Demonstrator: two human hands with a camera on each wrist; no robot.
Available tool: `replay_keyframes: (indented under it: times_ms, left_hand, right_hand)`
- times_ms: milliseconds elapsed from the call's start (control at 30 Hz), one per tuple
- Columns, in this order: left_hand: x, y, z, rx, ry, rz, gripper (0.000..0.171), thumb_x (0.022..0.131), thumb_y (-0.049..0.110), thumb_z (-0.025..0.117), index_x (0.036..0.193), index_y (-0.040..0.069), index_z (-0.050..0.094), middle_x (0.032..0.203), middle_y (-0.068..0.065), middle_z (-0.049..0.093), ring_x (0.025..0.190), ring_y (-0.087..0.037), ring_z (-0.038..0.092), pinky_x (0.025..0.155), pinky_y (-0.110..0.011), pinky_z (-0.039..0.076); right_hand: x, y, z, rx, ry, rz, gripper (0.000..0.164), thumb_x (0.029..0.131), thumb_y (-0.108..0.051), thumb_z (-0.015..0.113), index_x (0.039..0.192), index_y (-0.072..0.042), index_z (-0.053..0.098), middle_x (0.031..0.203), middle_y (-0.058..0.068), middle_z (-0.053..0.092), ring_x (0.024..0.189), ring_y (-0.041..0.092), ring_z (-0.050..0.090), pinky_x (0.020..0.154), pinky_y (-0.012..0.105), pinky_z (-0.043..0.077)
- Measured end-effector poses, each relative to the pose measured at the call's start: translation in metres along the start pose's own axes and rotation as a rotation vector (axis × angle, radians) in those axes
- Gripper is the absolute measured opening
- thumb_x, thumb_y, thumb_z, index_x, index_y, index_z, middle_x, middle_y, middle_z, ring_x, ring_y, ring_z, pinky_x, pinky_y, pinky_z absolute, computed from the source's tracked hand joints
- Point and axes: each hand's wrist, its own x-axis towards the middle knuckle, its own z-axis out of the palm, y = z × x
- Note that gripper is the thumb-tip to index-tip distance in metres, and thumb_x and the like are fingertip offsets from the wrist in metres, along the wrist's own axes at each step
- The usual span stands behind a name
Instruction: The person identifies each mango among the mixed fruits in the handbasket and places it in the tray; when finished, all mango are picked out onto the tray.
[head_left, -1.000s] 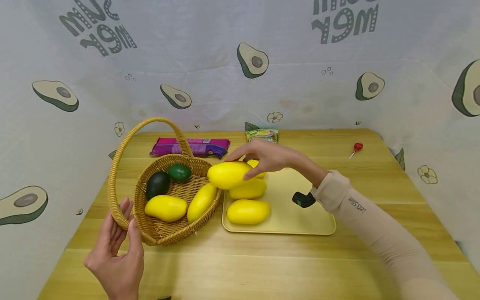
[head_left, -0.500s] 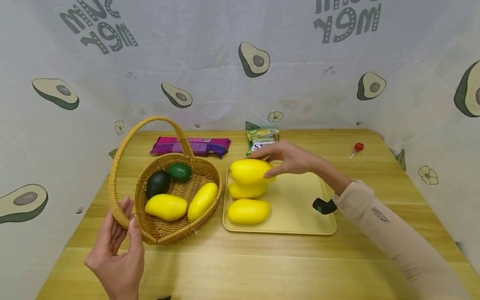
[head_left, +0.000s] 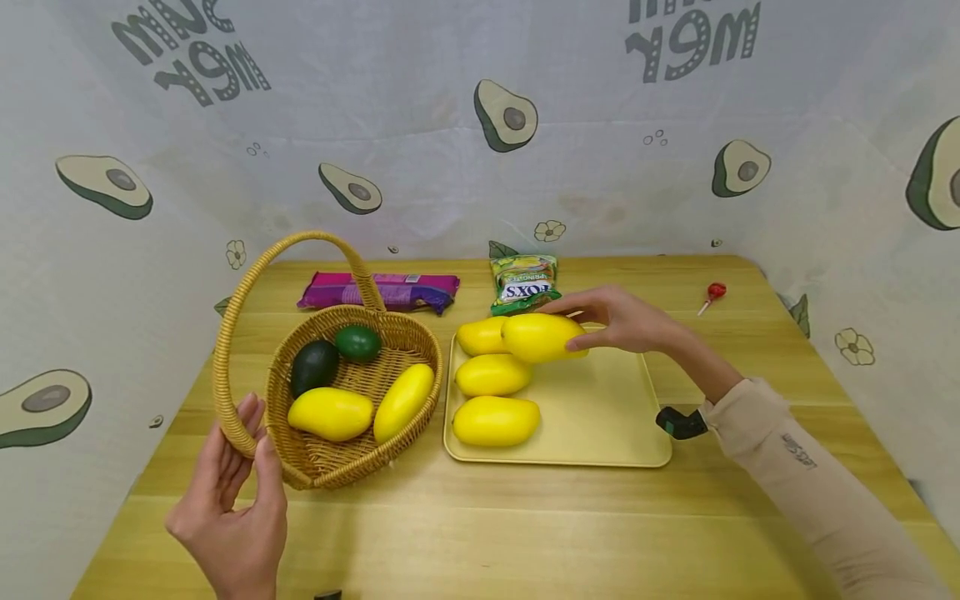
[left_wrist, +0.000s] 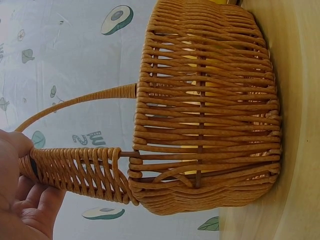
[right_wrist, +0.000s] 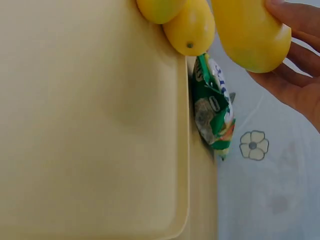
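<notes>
My right hand [head_left: 618,321] holds a yellow mango [head_left: 542,337] over the back of a pale yellow tray [head_left: 600,417]; the right wrist view shows the mango [right_wrist: 250,35] raised off the tray, between thumb and fingers. Three more mangoes lie in a column along the tray's left side, the front one [head_left: 497,421] nearest me. With my left hand [head_left: 232,508] I grip the handle [head_left: 232,367] of a wicker basket [head_left: 352,475] low on its left side. Inside the basket are two mangoes [head_left: 332,414], a dark avocado [head_left: 315,367] and a smaller green fruit [head_left: 357,343].
Behind the basket lies a purple snack packet [head_left: 382,292]. A green candy bag [head_left: 523,282] sits just behind the tray. At the far right of the wooden table [head_left: 480,533] is a red lollipop [head_left: 716,291]. An avocado-print cloth [head_left: 420,108] hangs behind and around.
My right hand has carried the mango rightward from the basket's edge, across the tray's back left, uncovering the rear mango and the candy bag. The left hand stays on the basket handle.
</notes>
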Motion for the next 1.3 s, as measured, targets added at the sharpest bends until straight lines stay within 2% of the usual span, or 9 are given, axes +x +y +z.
replay_keyframes:
  times_ms: [167,333,467,567,700,800,867,967,1300]
  left_hand:
    - [-0.001,-0.001,-0.001,-0.003,-0.002,-0.004,0.047,0.091,-0.021,0.066,0.137,-0.009,0.069,0.128,-0.026,0.074,0.117,-0.012,0.076,0.096,-0.017,0.061]
    - [-0.002,-0.004,-0.002,0.003,-0.006,-0.01,0.047,0.092,-0.021,0.066,0.137,-0.008,0.069,0.128,-0.026,0.074,0.117,-0.012,0.076,0.096,-0.017,0.061]
    - [-0.003,-0.006,-0.003,0.007,-0.01,-0.021,0.049,0.092,-0.021,0.067,0.138,-0.007,0.069,0.128,-0.024,0.075,0.118,-0.012,0.076,0.096,-0.017,0.06]
    - [-0.003,-0.007,-0.003,0.008,-0.011,-0.02,0.049,0.092,-0.021,0.067,0.138,-0.007,0.069,0.129,-0.025,0.074,0.118,-0.012,0.075,0.096,-0.017,0.06]
    - [-0.003,-0.006,-0.003,0.011,-0.011,-0.018,0.05,0.091,-0.022,0.067,0.139,-0.006,0.069,0.128,-0.025,0.074,0.118,-0.012,0.075,0.096,-0.017,0.06]
    - [-0.003,-0.005,-0.002,0.011,-0.009,-0.016,0.05,0.091,-0.023,0.067,0.138,-0.007,0.069,0.128,-0.026,0.074,0.118,-0.012,0.076,0.096,-0.017,0.061]
    - [-0.002,-0.005,-0.002,0.01,-0.006,-0.014,0.05,0.09,-0.023,0.067,0.138,-0.007,0.069,0.128,-0.026,0.074,0.117,-0.012,0.076,0.096,-0.017,0.061]
    - [-0.002,-0.004,-0.002,0.011,-0.003,-0.009,0.05,0.09,-0.023,0.067,0.138,-0.007,0.069,0.127,-0.027,0.074,0.117,-0.011,0.076,0.095,-0.016,0.061]
    - [-0.002,-0.004,-0.002,0.026,-0.008,-0.007,0.05,0.09,-0.023,0.067,0.138,-0.006,0.069,0.128,-0.026,0.074,0.117,-0.011,0.075,0.095,-0.016,0.06]
  right_hand:
    - [-0.012,0.009,-0.009,-0.012,0.046,0.014,0.055,0.091,0.005,0.082,0.144,0.004,0.066,0.147,0.021,0.066,0.127,0.034,0.066,0.112,0.039,0.057]
    - [-0.022,0.023,-0.016,0.007,0.064,-0.019,0.054,0.094,0.005,0.08,0.146,0.004,0.065,0.147,0.024,0.065,0.126,0.014,0.066,0.109,0.022,0.056]
    - [-0.027,0.034,-0.018,0.025,0.075,-0.025,0.052,0.094,0.008,0.078,0.144,0.008,0.064,0.145,0.029,0.063,0.122,0.004,0.065,0.107,0.017,0.055]
    - [-0.029,0.04,-0.019,0.018,0.079,-0.007,0.051,0.093,0.008,0.079,0.143,0.009,0.065,0.144,0.03,0.064,0.121,0.005,0.065,0.107,0.016,0.054]
    - [-0.028,0.044,-0.021,-0.009,0.063,0.033,0.05,0.093,0.006,0.08,0.141,0.009,0.066,0.143,0.029,0.065,0.127,0.025,0.068,0.108,0.021,0.056]
    - [-0.026,0.046,-0.023,-0.035,0.036,0.075,0.05,0.093,0.005,0.081,0.14,0.009,0.067,0.143,0.028,0.066,0.131,0.042,0.065,0.11,0.036,0.058]
    - [-0.024,0.047,-0.024,-0.054,0.017,0.101,0.05,0.093,0.003,0.081,0.14,0.008,0.067,0.142,0.028,0.066,0.131,0.047,0.064,0.11,0.046,0.058]
    - [-0.019,0.048,-0.026,-0.077,-0.011,0.137,0.05,0.093,0.002,0.082,0.141,0.008,0.067,0.142,0.027,0.067,0.132,0.049,0.063,0.109,0.053,0.057]
    - [-0.009,0.053,-0.028,-0.099,-0.063,0.175,0.049,0.094,0.001,0.081,0.141,0.007,0.067,0.141,0.026,0.068,0.132,0.048,0.063,0.109,0.055,0.057]
